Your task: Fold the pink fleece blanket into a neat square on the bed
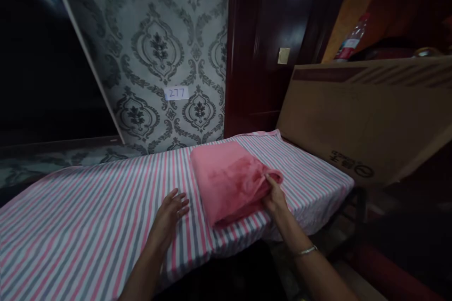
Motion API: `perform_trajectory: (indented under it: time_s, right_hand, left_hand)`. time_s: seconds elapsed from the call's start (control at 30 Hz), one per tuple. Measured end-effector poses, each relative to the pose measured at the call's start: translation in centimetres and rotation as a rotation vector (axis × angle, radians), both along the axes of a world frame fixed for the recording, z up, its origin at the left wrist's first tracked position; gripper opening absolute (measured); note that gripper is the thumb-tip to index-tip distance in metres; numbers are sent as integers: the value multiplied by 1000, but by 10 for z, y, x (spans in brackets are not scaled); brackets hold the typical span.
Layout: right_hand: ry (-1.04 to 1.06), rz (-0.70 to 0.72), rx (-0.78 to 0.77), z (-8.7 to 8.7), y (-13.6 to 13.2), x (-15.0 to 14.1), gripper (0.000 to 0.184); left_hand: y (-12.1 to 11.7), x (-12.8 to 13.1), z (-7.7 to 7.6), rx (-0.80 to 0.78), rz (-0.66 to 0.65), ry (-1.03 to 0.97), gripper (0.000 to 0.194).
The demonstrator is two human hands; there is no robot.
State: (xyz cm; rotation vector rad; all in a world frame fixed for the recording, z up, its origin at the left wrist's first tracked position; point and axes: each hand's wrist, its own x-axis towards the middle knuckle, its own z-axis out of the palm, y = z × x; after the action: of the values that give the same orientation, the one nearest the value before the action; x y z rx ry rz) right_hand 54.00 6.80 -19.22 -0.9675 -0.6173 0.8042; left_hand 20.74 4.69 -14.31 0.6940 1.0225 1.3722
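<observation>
A folded pink cloth, plush like a towel or blanket, lies on the table covered with a striped cloth. My right hand pinches the right edge of the pink cloth, where a loop of its border is lifted and curls over. Just left of the bundle, my left hand hovers above the stripes with its fingers apart and holds nothing. Part of the pink cloth's right side is hidden behind my right hand.
A large cardboard box stands at the right, with a plastic bottle behind its top edge. A dark screen is at the left. Patterned wallpaper with a paper label reading 277 rises behind the table.
</observation>
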Motion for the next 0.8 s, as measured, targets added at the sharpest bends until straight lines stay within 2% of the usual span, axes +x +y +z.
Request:
perform_trajectory:
  time_s: [0.13,0.2,0.27,0.37,0.43,0.5,0.57,0.8]
  right_hand:
    - [232,65,-41,19,0,19,33]
    - [260,147,-116,30,-1,31,36]
    - [177,205,-228,39,-3,43,41]
    - [13,177,-341,51,-3,55,33]
    - [-44,134,-340,56,-1,62,51]
    - [-86,114,-324,57,0,67,68]
    - [-136,104,-337,53,-1,72,70]
    - [-247,183,-472,27,-21,93,37]
  left_hand:
    - [4,20,-1,-80,-73,-51,43]
    - [4,29,-1,-114,-116,-68,41]
    - [3,39,-1,-139,-138,-60,39]
    - [0,52,3,-146,-162,-24,35]
    - [-1,59,6,-150,-166,-4,35]
    - [-2,64,10,-154,-163,7,37]
    - [-3,67,12,-150,-163,21,41]
    - [3,72,7,-197,-156,59,62]
